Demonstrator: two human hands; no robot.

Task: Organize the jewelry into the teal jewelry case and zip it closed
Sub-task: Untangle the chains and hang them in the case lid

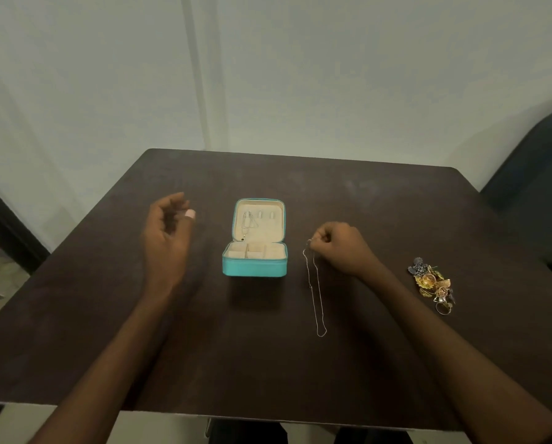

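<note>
1. The table is dark brown and carries everything else.
2. The left hand hovers left of the case, fingers loosely curled, holding nothing.
3. The right hand sits right of the case, fingers curled, pinching the top of a chain.
4. The case stands open mid-table, lid up, a necklace hanging inside the lid.
5. The chain trails from the pinch toward the near edge.
6. A jewelry pile lies well right of the case.
</note>
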